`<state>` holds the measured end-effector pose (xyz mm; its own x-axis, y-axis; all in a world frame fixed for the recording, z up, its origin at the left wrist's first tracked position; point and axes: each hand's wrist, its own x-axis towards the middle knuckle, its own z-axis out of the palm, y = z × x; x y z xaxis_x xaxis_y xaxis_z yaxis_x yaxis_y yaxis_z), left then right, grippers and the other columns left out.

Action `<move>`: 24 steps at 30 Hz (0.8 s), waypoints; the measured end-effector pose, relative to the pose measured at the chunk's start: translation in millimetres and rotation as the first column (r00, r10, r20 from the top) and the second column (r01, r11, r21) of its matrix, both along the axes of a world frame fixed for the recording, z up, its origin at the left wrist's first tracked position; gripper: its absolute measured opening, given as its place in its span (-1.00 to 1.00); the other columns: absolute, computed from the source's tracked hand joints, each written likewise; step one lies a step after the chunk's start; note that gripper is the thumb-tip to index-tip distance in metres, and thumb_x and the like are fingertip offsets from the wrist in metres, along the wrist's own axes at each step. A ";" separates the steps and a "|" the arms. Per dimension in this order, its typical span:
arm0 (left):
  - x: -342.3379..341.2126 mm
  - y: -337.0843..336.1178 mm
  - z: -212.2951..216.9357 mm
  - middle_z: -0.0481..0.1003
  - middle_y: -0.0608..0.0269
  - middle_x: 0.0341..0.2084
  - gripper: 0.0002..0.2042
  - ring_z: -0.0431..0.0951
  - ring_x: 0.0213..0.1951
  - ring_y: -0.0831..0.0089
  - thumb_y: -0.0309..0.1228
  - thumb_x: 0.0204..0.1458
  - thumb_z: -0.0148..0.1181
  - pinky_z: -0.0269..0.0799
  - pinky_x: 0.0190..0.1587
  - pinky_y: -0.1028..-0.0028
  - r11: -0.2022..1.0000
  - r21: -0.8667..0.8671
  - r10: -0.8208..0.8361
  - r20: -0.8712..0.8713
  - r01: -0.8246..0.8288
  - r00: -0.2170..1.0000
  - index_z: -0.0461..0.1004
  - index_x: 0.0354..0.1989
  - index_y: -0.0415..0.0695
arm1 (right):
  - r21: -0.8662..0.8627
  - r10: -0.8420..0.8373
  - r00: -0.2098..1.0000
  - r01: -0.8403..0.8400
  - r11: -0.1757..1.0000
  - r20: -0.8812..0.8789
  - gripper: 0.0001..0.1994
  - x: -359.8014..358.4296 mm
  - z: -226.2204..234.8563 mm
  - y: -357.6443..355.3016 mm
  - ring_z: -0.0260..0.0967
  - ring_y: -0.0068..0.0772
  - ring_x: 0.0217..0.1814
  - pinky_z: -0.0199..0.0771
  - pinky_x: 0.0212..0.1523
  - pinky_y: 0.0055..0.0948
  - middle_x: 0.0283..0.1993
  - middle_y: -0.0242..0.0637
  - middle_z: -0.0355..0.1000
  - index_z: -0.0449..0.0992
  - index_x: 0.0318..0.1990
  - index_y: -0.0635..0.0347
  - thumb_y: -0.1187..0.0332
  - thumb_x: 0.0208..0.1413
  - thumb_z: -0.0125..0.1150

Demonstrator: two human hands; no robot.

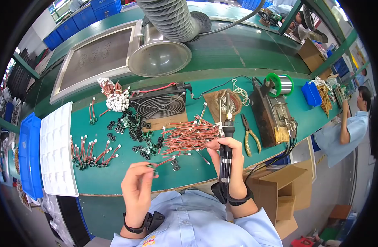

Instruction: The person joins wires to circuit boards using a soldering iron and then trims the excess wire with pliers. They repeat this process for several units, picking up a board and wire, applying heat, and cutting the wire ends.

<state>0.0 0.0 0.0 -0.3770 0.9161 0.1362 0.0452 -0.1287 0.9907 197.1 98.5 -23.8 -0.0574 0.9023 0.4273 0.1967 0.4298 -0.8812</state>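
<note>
We hold a soldering iron (226, 152) in our right hand (228, 154), the grip wrapped tight around its black handle. The iron stands nearly upright in the picture, its long axis running away from our body, and its metal tip (227, 105) sits up over the brown stand pad (222, 105) at the back of the green desk (197, 164).

Our left hand (137, 181) pinches a small red wire with a connector (162, 161) between thumb and fingertips, a narrow grip. The wire points to the right and slightly away from us, toward the iron's handle. So the wire's free end lies left of and nearer to us than the iron's tip, well apart from it; our left hand is the one nearer the wire, and the right one the tip.

Between the two hands and just behind them lies a heap of red wires (189, 136), with small black parts (141, 144) scattered to its left. A fan (158, 105) stands behind those, and a white bundle of connectors (117, 99) lies further left. Pliers (250, 136) rest right of the iron, beside a dark box (271, 115) and a green solder spool (281, 84). A row of finished wired parts (90, 154) lies at far left, next to a white tray (55, 150).

Another person's sleeve (345, 136) shows at the right edge.
</note>
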 end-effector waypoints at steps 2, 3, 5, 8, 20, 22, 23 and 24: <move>9.0 5.1 11.3 0.41 0.07 -0.17 -0.84 0.51 -0.29 0.25 -0.61 -0.02 0.09 0.45 -0.26 0.45 0.997 -0.059 -0.067 -0.253 0.054 0.965 0.43 -0.23 -0.19 | 0.137 0.040 0.994 -0.055 0.989 0.106 -0.52 2.7 8.6 -3.6 0.39 -0.35 -0.40 0.39 -0.32 -0.49 -0.40 -0.40 0.46 0.30 -0.08 0.10 0.65 -0.19 0.31; 15.2 7.3 16.0 0.45 0.06 -0.23 -0.88 0.51 -0.31 0.25 -0.63 -0.05 0.10 0.43 -0.26 0.46 0.993 -0.096 -0.098 -0.369 0.067 0.924 0.46 -0.31 -0.24 | 0.201 0.064 0.985 -0.096 0.975 0.161 -0.51 4.2 12.9 -5.2 0.36 -0.35 -0.51 0.37 -0.37 -0.48 -0.43 -0.40 0.46 0.31 -0.09 0.10 0.67 -0.21 0.32; 22.2 11.9 25.6 0.45 0.05 -0.25 -0.87 0.51 -0.32 0.25 -0.64 -0.09 0.12 0.43 -0.28 0.46 0.990 -0.104 -0.129 -0.435 0.093 0.891 0.46 -0.33 -0.24 | 0.180 0.128 0.978 -0.158 0.971 0.166 -0.52 -0.5 21.8 -17.1 0.34 -0.37 -0.52 0.35 -0.39 -0.48 -0.45 -0.40 0.45 0.32 -0.10 0.10 0.66 -0.23 0.31; 27.4 17.6 34.4 0.45 0.03 -0.29 -0.87 0.51 -0.34 0.26 -0.66 -0.16 0.16 0.43 -0.31 0.45 0.981 -0.091 -0.191 -0.561 0.169 0.806 0.47 -0.38 -0.25 | 0.178 0.230 0.957 -0.261 0.949 0.177 -0.53 -3.3 30.1 -25.8 0.31 -0.39 -0.56 0.32 -0.42 -0.47 -0.48 -0.40 0.43 0.34 -0.12 0.09 0.65 -0.25 0.30; 34.0 13.5 26.4 0.47 0.08 -0.34 -0.83 0.51 -0.45 0.23 -0.64 -0.23 0.22 0.44 -0.47 0.45 0.964 -0.011 -0.205 -0.672 0.267 0.712 0.48 -0.39 -0.22 | 0.216 0.252 0.921 -0.321 0.922 0.296 -0.56 -2.6 27.0 -32.9 0.29 -0.46 -0.55 0.25 -0.35 -0.48 -0.52 -0.48 0.38 0.37 -0.15 0.09 0.58 -0.29 0.29; 34.1 12.8 25.4 0.47 0.08 -0.34 -0.83 0.51 -0.45 0.25 -0.65 -0.22 0.21 0.44 -0.48 0.45 0.965 -0.039 -0.219 -0.665 0.260 0.714 0.48 -0.39 -0.23 | 0.225 0.202 0.920 -0.286 0.931 0.335 -0.57 -2.5 27.0 -33.7 0.29 -0.45 -0.54 0.24 -0.31 -0.46 -0.52 -0.48 0.38 0.35 -0.15 0.08 0.57 -0.25 0.32; 34.2 12.2 25.0 0.47 0.09 -0.34 -0.83 0.51 -0.45 0.26 -0.66 -0.22 0.21 0.44 -0.48 0.45 0.965 -0.053 -0.225 -0.661 0.255 0.716 0.48 -0.39 -0.23 | 0.231 0.177 0.918 -0.270 0.935 0.354 -0.57 -2.3 26.7 -34.1 0.29 -0.44 -0.53 0.24 -0.29 -0.46 -0.51 -0.48 0.37 0.34 -0.15 0.08 0.57 -0.23 0.33; 34.4 11.3 24.4 0.47 0.09 -0.34 -0.83 0.51 -0.45 0.26 -0.66 -0.22 0.21 0.44 -0.48 0.45 0.964 -0.055 -0.230 -0.661 0.259 0.715 0.48 -0.39 -0.23 | 0.228 0.175 0.919 -0.266 0.937 0.354 -0.57 -1.9 26.1 -35.5 0.29 -0.44 -0.53 0.24 -0.29 -0.46 -0.51 -0.48 0.37 0.34 -0.15 0.08 0.57 -0.23 0.33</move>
<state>34.4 11.3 24.4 0.0564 0.9521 0.3005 0.6427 -0.2649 0.7189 195.2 63.0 2.3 -0.4171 0.7052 0.5733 0.3232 0.7047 -0.6317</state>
